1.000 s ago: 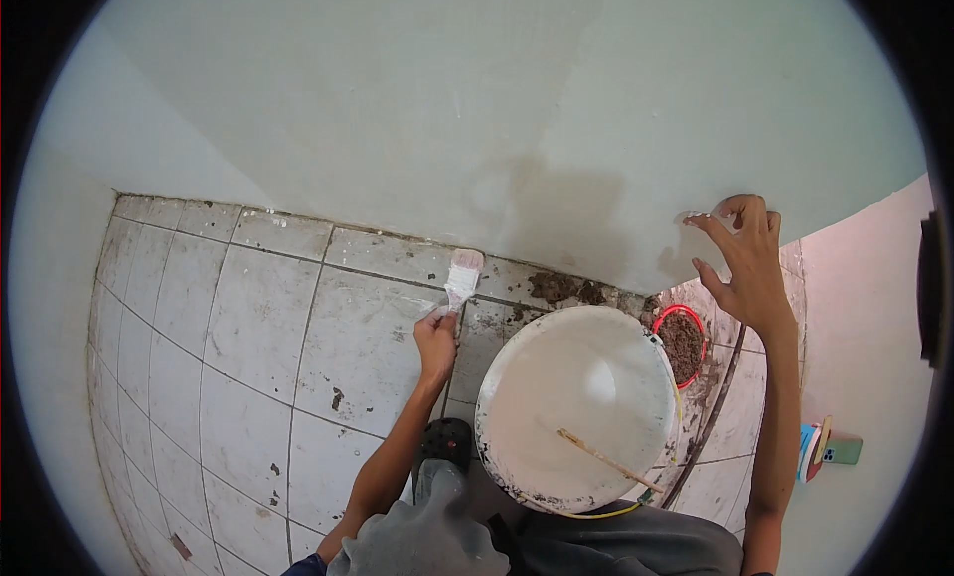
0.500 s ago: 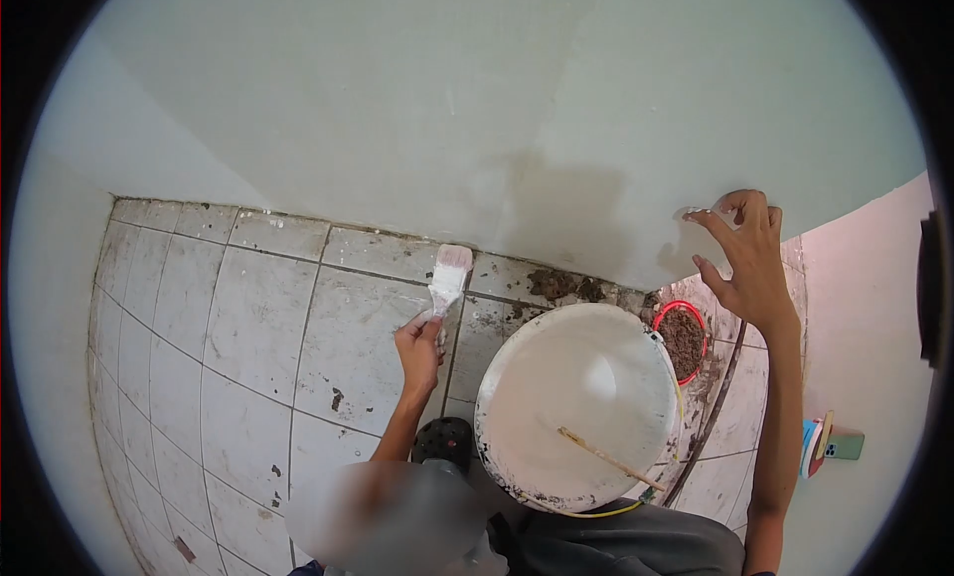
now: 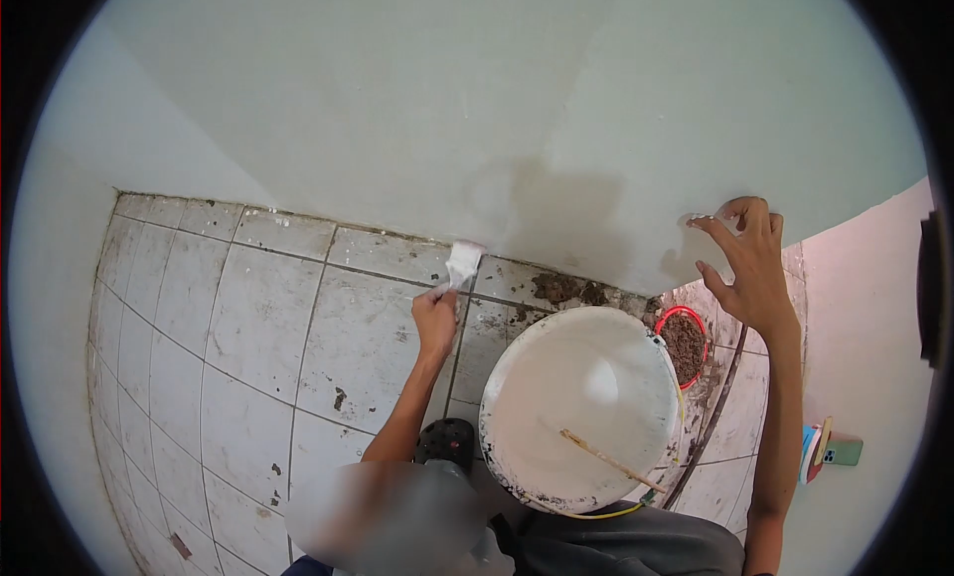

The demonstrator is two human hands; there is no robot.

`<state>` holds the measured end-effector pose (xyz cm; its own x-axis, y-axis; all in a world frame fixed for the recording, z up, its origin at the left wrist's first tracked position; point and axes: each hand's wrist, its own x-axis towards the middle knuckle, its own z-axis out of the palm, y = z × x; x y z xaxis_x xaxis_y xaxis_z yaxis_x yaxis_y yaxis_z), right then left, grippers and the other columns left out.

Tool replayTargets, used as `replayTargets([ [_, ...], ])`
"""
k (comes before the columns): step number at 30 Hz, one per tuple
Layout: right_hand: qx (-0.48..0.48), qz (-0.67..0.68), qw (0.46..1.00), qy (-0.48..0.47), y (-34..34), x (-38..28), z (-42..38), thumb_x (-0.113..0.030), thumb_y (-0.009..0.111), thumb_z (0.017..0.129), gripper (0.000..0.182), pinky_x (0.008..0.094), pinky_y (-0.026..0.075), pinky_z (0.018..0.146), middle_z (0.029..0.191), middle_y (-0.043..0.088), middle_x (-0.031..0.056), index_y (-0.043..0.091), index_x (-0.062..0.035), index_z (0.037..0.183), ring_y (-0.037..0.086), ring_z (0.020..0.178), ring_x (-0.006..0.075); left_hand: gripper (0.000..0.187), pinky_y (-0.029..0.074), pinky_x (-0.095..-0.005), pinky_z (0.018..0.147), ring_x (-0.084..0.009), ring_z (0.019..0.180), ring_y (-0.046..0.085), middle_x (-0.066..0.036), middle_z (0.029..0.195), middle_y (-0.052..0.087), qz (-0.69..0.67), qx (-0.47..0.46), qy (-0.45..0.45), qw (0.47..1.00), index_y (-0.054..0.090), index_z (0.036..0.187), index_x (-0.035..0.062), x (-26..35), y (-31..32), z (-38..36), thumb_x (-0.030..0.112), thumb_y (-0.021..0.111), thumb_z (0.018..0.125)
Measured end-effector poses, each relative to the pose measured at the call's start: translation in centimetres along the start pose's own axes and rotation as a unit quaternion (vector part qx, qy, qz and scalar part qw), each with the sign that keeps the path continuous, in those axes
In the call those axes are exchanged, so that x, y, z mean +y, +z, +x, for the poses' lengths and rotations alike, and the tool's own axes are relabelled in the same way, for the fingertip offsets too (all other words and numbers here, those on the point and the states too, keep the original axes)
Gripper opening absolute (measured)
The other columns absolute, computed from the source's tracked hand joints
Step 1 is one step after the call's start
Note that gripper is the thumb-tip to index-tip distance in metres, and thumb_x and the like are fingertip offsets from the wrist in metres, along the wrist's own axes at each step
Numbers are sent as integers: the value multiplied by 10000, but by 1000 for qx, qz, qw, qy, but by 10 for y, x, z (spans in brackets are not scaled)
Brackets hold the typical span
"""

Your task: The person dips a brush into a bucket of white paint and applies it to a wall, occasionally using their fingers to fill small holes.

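Note:
My left hand point(image 3: 435, 320) is closed around the handle of a paintbrush point(image 3: 463, 264) coated in white paint. The brush's bristle end meets the bottom of the pale wall point(image 3: 378, 99), right by the floor edge. My right hand point(image 3: 747, 268) is raised at the wall on the right, fingers apart and bent, some fingertips against or very close to the surface; nothing is in it. Between my arms stands a large bucket point(image 3: 556, 377) of whitish paint, its rim spattered, with a thin stick point(image 3: 611, 460) lying across the paint.
Behind the bucket sits a red-rimmed container point(image 3: 684, 347) of brown, crumbly material. Dirt clumps point(image 3: 566, 288) lie along the wall's foot. A dark hose or cable point(image 3: 711, 417) runs over the stained tiled floor point(image 3: 248, 318). A green phone point(image 3: 843, 452) is at the right, and a dark shoe point(image 3: 444, 440) stands left of the bucket.
My left hand has moved the paintbrush slightly right and up, bringing its bristles to the wall's bottom edge. My right hand has stayed nearly in place.

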<state>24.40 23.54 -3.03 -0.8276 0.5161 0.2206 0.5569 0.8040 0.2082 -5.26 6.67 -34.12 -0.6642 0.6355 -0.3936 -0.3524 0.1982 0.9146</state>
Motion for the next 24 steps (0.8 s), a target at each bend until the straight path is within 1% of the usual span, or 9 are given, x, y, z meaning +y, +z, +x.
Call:
replayTargets([
  [2,-1,-5,1000,1,0,0,-1,-180,730,687,505,401,313,860,1072,466,121,611,-174,1178,449,1041,264,172,277,-248,365,-56,415,390,33,560,475,-35,2,21,999,686,851,-22,22,6,-8,108,594,917],
  [5,-1,6,1000,0,0,0,-1,-184,732,687,502,405,314,863,1070,467,121,612,-172,1175,450,1045,263,169,268,-242,361,-57,411,388,32,561,476,-35,-5,13,999,687,859,-24,20,-12,-22,109,600,916],
  [9,4,6,1000,2,0,1,-1,-187,728,688,500,406,314,861,1069,467,121,612,-169,1174,450,1044,265,164,270,-247,356,-61,412,399,27,565,492,-19,3,-56,998,698,853,-10,5,-37,-39,111,602,910],
  [12,7,4,1000,-1,3,0,-1,-188,729,687,502,407,314,859,1067,467,123,613,-168,1175,449,1040,268,167,280,-256,356,-65,406,401,20,564,506,12,16,-54,998,697,838,-10,-6,-37,-32,110,602,905],
  [18,6,1,1000,-2,2,1,-1,-190,738,683,509,410,315,858,1066,466,126,614,-169,1176,449,1036,269,169,289,-257,360,-65,407,406,22,560,507,18,-12,-23,999,686,821,-9,-13,-14,-5,109,599,905],
  [21,1,-1,1000,-2,2,1,-1,-190,741,684,510,410,314,859,1067,466,125,615,-170,1178,449,1034,268,163,283,-248,360,-61,407,404,29,554,492,-43,-14,7,999,680,832,-12,-2,4,0,111,603,907],
  [22,0,1,1000,0,2,0,-1,-191,742,684,510,411,314,859,1068,466,124,615,-170,1178,449,1034,268,159,276,-242,359,-57,409,401,35,550,481,-63,-6,-4,998,677,843,-14,9,7,-5,112,606,910],
  [24,-5,5,1000,4,0,1,-2,-191,743,686,510,410,313,862,1071,466,124,616,-171,1179,449,1034,268,153,257,-236,354,-59,411,403,29,569,501,-67,-1,-8,998,676,837,5,5,-3,-15,123,609,908],
])
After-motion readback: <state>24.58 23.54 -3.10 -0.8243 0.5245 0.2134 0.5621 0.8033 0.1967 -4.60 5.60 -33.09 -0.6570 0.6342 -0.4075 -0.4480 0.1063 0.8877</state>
